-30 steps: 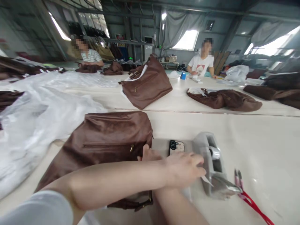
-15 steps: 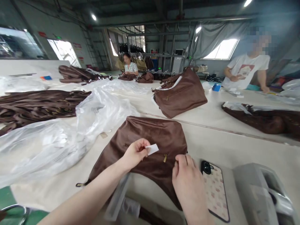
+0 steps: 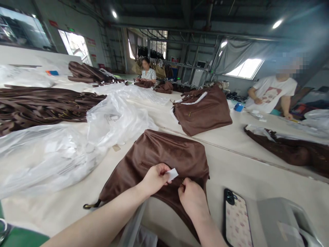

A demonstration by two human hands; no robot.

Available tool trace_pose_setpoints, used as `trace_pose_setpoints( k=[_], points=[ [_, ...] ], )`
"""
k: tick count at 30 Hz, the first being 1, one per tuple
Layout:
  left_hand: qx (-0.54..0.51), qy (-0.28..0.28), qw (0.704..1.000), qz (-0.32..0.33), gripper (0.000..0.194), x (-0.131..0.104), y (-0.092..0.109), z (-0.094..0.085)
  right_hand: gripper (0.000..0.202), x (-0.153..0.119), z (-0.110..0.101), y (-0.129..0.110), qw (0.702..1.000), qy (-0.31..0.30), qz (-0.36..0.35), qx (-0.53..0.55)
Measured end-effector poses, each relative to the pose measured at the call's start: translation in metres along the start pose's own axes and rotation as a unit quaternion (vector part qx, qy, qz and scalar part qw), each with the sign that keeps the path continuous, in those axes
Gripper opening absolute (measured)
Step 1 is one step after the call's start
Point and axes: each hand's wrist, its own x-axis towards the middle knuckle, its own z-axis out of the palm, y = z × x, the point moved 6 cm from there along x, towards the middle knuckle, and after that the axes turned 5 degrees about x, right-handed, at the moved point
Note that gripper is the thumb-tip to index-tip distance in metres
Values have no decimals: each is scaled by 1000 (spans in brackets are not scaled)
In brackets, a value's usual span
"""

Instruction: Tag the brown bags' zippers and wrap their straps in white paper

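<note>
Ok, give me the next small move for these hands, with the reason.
I'd probably bring the left hand a little to the right, so the slip meets the zip pull. The left fingers already pinch the slip just beside it, above the bag, and the right hand has its fingertips at the pull.

Your pale table (image 3: pixel 231 164) carried a brown bag (image 3: pixel 174 151) laid flat nearest you. A patterned phone (image 3: pixel 239 219) lay to its right, just beside a grey tape dispenser (image 3: pixel 271 214). Crumpled clear plastic (image 3: pixel 115 120) and a heap of brown straps (image 3: pixel 43 106) spread to your left; beyond the table's seam sat a second bag (image 3: pixel 205 115).
</note>
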Motion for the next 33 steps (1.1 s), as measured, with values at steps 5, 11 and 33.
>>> trace_pose_setpoints(
  k=[5, 11, 33],
  points=[
    [113, 6, 991, 73, 19, -2, 5, -4, 12, 4, 1, -14, 992, 4, -61, 113],
    [269, 19, 952, 143, 27, -13, 18, -2, 18, 3, 5, 2, 965, -40, -48, 253],
    [260, 21, 955, 143, 16, -10, 12, 18, 19, 0, 18, 3, 882, -111, 19, 457]
  ],
)
